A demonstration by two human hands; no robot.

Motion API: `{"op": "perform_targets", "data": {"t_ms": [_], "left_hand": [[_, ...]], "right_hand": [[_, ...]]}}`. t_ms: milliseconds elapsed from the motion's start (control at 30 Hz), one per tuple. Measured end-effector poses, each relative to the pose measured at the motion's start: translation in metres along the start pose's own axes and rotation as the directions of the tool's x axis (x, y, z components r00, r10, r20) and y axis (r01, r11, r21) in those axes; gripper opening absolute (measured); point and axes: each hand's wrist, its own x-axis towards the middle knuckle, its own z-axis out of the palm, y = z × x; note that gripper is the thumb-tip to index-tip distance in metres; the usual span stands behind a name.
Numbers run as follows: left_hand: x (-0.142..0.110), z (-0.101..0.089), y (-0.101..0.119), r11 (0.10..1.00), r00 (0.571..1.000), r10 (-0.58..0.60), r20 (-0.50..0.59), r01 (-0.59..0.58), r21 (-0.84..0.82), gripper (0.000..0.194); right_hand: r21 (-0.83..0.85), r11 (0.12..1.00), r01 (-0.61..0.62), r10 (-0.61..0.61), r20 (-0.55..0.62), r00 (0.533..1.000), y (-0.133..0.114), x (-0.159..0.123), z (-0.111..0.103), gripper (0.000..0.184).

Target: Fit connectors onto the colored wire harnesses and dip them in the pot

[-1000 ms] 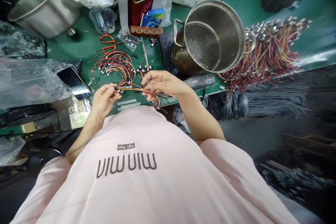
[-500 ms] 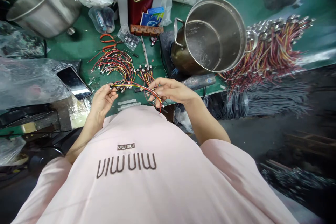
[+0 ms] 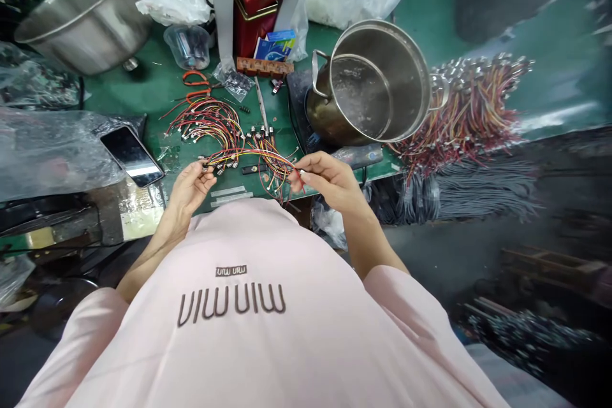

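A thin wire harness of red, yellow, white and black wires stretches in a shallow arc between my hands. My left hand pinches its dark end at the left. At the other end, my right hand has thumb and fingers closed on the loose wire ends, where a small white connector shows. Behind my left hand lies a curved bundle of wire harnesses. A smaller bunch of harnesses with metal ends rests under the stretched wires, partly covered by them.
A large steel pot stands on a dark hot plate behind my right hand. Piled harnesses and grey cables lie to the right. At left are a phone and a steel basin. Orange-handled scissors lie behind the bundle.
My right hand has slid rightward along the wires to their ends and pinches there. The harness is now pulled out straighter. My left hand keeps its hold; the view has shifted slightly.
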Motion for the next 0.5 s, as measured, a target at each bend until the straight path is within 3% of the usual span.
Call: {"op": "perform_targets", "data": {"t_ms": [167, 300, 400, 500], "left_hand": [[0.005, -0.01, -0.009, 0.998, 0.996, -0.01, 0.087, 0.005, 0.065, 0.028], [0.009, -0.009, -0.015, 0.967, 0.991, -0.013, 0.133, -0.021, 0.254, 0.028], [0.0, 0.013, -0.007, 0.876, 0.968, 0.19, 0.167, -0.243, 0.417, 0.025], [-0.021, 0.05, 0.011, 0.71, 0.858, 0.357, 0.37, -0.507, 0.489, 0.02]], "right_hand": [[-0.178, 0.981, 0.079, -0.111, -0.18, 0.977, -0.016, 0.004, 0.014, 0.018], [-0.26, 0.959, 0.109, -0.163, -0.194, 0.967, -0.029, 0.008, 0.025, 0.015], [-0.286, 0.953, 0.098, -0.148, -0.159, 0.976, -0.035, 0.012, 0.033, 0.013], [-0.311, 0.946, 0.093, -0.139, -0.131, 0.982, -0.038, 0.014, 0.04, 0.01]]}}
